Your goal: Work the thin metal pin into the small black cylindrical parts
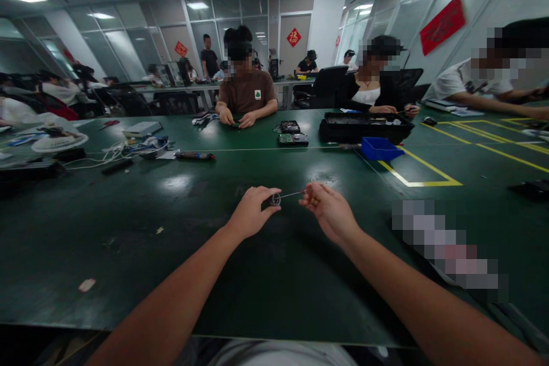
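Note:
My left hand (253, 211) is closed around a small dark cylinder (275, 200) with a pale ring at its end, which faces right. My right hand (328, 210) pinches a thin metal rod (291, 194), perhaps a tweezer or screwdriver shaft; its kind is too small to tell. The rod's left tip reaches the ringed end of the cylinder. Both hands are over the green table (257, 291), a short distance apart. The fingers of my right hand hide the rod's other end.
Ahead sit opened hard drives (293, 139), a blue bin (380, 148) and a long black tray (364, 127). To the left lie a dark tool with a red tip (195, 155), cables and a white fan cover (60, 142). Co-workers sit across the table and at right.

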Demonstrator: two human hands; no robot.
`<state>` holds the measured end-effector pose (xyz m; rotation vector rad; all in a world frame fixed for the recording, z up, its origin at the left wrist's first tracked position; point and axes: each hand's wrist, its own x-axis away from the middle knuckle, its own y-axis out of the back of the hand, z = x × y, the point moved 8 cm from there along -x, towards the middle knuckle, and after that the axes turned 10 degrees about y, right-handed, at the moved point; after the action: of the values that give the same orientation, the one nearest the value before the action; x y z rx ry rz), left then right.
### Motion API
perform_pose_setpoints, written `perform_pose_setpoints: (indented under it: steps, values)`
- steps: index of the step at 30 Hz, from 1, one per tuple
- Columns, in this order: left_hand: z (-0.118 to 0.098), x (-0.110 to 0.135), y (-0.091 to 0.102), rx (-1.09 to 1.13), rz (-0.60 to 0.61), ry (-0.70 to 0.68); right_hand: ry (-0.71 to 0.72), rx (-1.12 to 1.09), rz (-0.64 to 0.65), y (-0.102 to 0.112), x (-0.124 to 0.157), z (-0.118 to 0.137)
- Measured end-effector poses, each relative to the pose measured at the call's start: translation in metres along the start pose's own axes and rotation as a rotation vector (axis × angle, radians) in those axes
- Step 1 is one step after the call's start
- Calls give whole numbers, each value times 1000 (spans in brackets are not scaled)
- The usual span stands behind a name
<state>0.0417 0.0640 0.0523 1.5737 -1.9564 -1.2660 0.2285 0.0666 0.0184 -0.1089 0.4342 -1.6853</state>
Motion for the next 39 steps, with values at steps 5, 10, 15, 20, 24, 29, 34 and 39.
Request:
perform_pose_setpoints:
  steps: [5,10,15,20,24,29,34,39]
  values:
    - [8,-2,-4,-88,26,-11,11,28,-95,11,-3,-1]
    - [15,-3,-6,-41,27,68,144,179,-96,9,0,7]
    - [16,-1,-8,60,60,172,143,179,-116,10,1,8]
    - [12,-1,-9,115,68,199,168,196,-156,13,2,18]
    - [5,-4,-15,99,94,184,217,180,-168,12,4,28]
    - [-4,-13,-30,-60,160,142,247,145,-194,12,6,33]
    - [-9,-24,-48,-243,199,87,254,158,-179,12,6,35]
    - [-13,-33,-61,-366,233,66,262,145,-164,10,6,36]
